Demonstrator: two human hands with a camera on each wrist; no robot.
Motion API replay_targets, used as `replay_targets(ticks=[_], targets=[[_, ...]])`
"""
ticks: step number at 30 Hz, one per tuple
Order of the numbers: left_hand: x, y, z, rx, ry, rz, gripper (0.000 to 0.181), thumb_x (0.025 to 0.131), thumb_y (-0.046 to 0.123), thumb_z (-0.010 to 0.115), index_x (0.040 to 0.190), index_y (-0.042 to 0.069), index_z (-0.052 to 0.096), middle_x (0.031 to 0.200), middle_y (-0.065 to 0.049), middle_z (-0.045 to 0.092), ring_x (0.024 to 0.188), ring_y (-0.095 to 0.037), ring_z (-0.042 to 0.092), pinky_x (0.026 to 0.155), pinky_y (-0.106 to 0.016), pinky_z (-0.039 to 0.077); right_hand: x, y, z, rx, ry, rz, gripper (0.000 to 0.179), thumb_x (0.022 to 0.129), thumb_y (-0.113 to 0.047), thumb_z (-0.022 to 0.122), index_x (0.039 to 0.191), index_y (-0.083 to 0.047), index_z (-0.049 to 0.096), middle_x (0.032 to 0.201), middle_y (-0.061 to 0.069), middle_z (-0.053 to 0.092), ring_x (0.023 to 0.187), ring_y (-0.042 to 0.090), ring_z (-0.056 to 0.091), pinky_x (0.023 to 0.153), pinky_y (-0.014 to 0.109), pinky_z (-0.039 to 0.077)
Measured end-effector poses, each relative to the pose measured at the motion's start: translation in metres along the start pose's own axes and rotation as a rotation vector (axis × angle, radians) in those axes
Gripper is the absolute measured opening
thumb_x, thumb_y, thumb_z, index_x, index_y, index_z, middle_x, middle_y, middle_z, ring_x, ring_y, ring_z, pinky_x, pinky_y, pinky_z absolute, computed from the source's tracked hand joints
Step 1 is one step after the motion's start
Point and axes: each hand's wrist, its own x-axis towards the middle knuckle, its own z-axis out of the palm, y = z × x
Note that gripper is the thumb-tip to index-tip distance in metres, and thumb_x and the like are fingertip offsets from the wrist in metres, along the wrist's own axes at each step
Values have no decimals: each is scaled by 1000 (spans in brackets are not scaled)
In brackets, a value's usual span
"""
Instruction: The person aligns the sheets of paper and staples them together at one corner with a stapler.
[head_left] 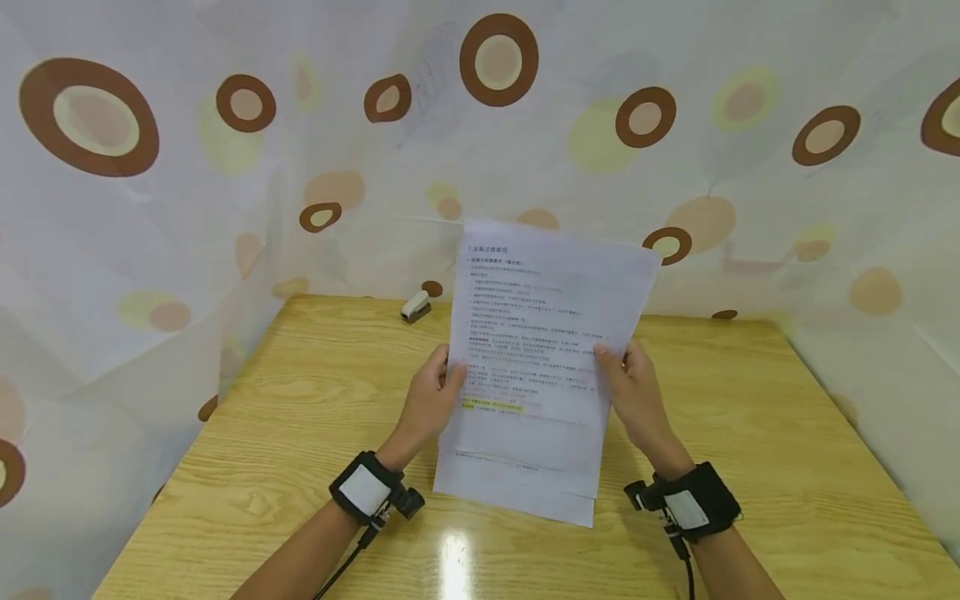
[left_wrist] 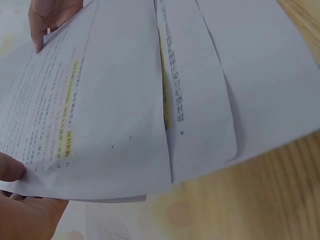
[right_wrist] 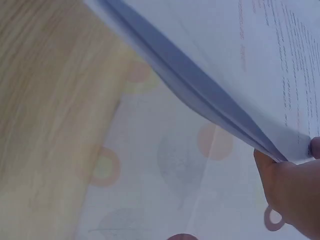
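Several printed paper sheets (head_left: 532, 358), with lines of small text and a yellow-highlighted passage, are held up above the wooden table. The left hand (head_left: 431, 398) pinches their left edge, thumb in front and fingers behind. On the opposite edge the right hand (head_left: 636, 400) grips them the same way. In the left wrist view the lower ends of the sheets (left_wrist: 200, 90) are staggered, one sticking out beyond another. Their edges stand slightly apart in the right wrist view, where the right hand (right_wrist: 295, 187) holds the sheets' side (right_wrist: 210, 75).
A small white and dark stapler (head_left: 416, 307) lies at the table's back edge, left of the sheets. The wooden table (head_left: 315, 433) is bordered by a white curtain-like covering (head_left: 420, 167) with brown, yellow and peach circles. Both wrists wear black straps with cameras and cables.
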Motion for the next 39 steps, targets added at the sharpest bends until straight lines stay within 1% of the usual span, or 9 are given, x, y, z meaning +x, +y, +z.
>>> replay_targets(ticks=[4,8,10,14,17,19,26,33,39], targets=[[1,9,0,17,45,98,20,106,10,48,123,1,54,97,-13,65,77,-22,62,59,-29,45,0,-19,2,-62,59,-101,31,108,-14,44,133,4,47,111,11,61,86,14,67,66,28,55],[1,20,-1,9,70,167,23,107,10,46,127,0,52,107,-16,66,90,-27,67,68,-35,51,-1,-37,4,-96,112,-216,27,106,-7,45,130,5,49,109,4,64,87,11,68,67,25,54],[0,25,-1,-1,75,201,26,107,10,45,130,0,51,113,-17,66,97,-28,67,74,-41,53,-1,-45,6,-100,121,-279,26,106,-4,45,128,8,50,110,1,66,90,10,68,70,23,54],[2,34,0,-34,77,295,27,108,8,42,132,-3,48,120,-20,64,104,-31,67,79,-47,55,0,-58,7,-79,112,-396,26,105,0,44,127,11,49,113,6,68,95,12,70,76,23,54],[4,37,2,-33,79,334,25,108,6,41,130,-4,47,120,-22,64,105,-32,67,79,-47,55,1,-61,6,-73,112,-418,26,105,1,43,129,9,49,115,9,68,97,13,70,77,24,55],[3,36,4,-24,74,320,25,108,6,41,130,-4,47,120,-22,64,105,-32,67,79,-47,55,1,-59,5,-67,110,-386,27,105,-1,43,130,9,48,115,8,68,97,13,70,76,25,55],[-2,27,7,-1,51,202,27,107,6,41,133,-1,46,118,-19,65,103,-30,68,78,-45,56,-2,-44,3,-52,90,-243,29,106,-6,44,132,9,44,114,5,66,93,14,70,72,27,56],[-7,18,8,-9,34,135,27,105,6,42,132,1,46,118,-18,66,102,-30,68,79,-47,55,-5,-30,3,-61,63,-188,32,107,-9,42,136,5,40,117,8,59,95,14,68,74,29,56],[-11,8,10,-30,10,93,31,106,6,41,137,2,44,122,-18,64,105,-29,67,81,-47,55,-5,-21,4,-61,41,-167,30,108,-9,41,136,2,39,120,8,60,99,13,67,78,29,55]])
